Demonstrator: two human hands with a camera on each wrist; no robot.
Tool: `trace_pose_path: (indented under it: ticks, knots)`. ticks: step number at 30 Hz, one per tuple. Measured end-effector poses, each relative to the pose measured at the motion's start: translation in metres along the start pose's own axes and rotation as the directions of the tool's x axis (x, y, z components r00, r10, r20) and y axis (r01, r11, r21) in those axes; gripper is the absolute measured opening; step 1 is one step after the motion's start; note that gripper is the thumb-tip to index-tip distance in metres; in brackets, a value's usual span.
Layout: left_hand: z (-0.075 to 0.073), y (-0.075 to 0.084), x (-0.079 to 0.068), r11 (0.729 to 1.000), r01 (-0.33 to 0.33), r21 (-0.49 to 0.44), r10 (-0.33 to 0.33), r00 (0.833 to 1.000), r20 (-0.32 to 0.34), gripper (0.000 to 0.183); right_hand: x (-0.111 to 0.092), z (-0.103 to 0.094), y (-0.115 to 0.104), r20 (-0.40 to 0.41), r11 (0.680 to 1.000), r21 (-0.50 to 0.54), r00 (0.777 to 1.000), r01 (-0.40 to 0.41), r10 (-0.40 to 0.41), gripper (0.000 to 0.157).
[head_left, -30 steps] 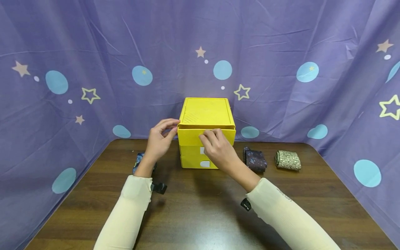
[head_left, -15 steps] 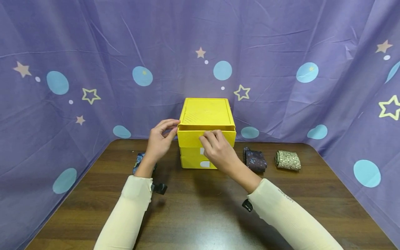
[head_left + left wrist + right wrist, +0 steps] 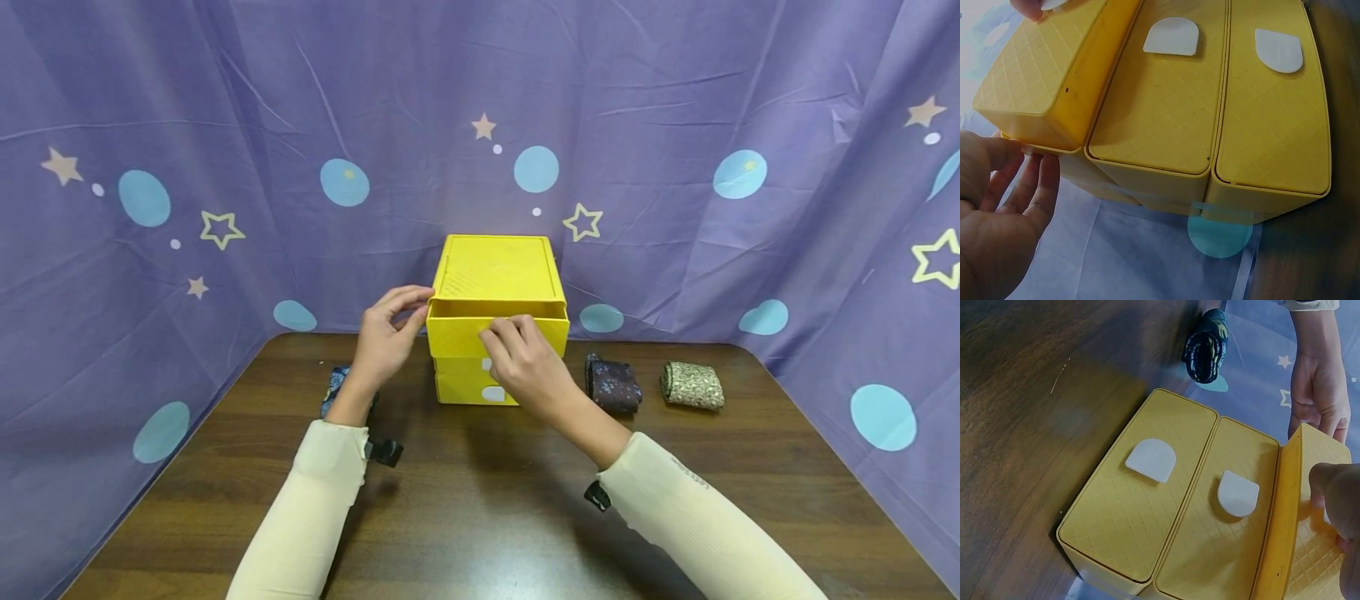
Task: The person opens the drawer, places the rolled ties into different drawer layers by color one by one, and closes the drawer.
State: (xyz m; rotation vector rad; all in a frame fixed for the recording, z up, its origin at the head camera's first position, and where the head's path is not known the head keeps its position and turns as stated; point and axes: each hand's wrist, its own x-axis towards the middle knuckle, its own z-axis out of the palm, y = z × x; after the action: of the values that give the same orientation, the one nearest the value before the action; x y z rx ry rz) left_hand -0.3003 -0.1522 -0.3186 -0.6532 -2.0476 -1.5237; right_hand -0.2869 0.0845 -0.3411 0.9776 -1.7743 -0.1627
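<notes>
A yellow cabinet with three stacked drawers stands at the back of the table in the head view. Its top drawer is pulled part way out, and the inside is mostly hidden from above. My right hand pinches the white handle at that drawer's front; a little of the handle shows in the right wrist view. With thumb and fingers, my left hand holds the cabinet's upper left front edge. White handles also mark the middle drawer and bottom drawer, both shut.
On the wooden table, a dark folded cloth roll and a greenish patterned one lie right of the cabinet. A blue patterned roll sits left, partly behind my left forearm. A purple curtain hangs behind.
The top drawer has slid further out toward me, with my right hand on its handle. My left hand has stayed at the cabinet's edge.
</notes>
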Motion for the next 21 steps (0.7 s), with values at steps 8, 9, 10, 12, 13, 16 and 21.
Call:
trace_pose_path:
  ticks: [8,9,10,12,13,16,21]
  knots:
    - [0.0004,0.0011,-0.0007,1.000,-0.004,-0.001,0.004,1.000,-0.006,0.026,-0.0003,-0.0036,-0.0028,-0.001,1.000,-0.009,1.000,0.003,-0.003,0.021]
    - [0.0006,0.0012,-0.0008,1.000,-0.005,0.001,0.005,1.000,-0.006,0.026,-0.0004,-0.0038,-0.0030,-0.002,1.000,-0.009,1.000,0.002,-0.002,0.021]
    - [0.0007,0.0013,-0.0009,1.000,-0.006,0.002,0.006,1.000,-0.007,0.026,-0.0005,-0.0043,-0.0033,-0.004,1.000,-0.009,1.000,0.002,-0.002,0.021]
    - [0.0009,0.0015,-0.0009,1.000,-0.005,0.003,0.005,1.000,-0.006,0.026,-0.0006,-0.0050,-0.0038,-0.006,1.000,-0.012,1.000,0.000,0.000,0.020]
    - [0.0011,0.0015,-0.0008,1.000,-0.006,0.004,0.006,1.000,-0.006,0.026,-0.0006,-0.0055,-0.0041,-0.006,1.000,-0.012,1.000,-0.002,0.002,0.020]
    - [0.0013,0.0013,-0.0004,1.000,-0.001,0.005,0.001,1.000,-0.006,0.026,-0.0006,-0.0072,-0.0046,-0.003,1.000,-0.013,1.000,-0.003,0.003,0.020]
    - [0.0008,0.0016,-0.0007,1.000,0.008,0.007,-0.008,1.000,-0.009,0.026,-0.0010,-0.0094,-0.0053,0.003,1.000,0.005,1.000,-0.004,0.004,0.021]
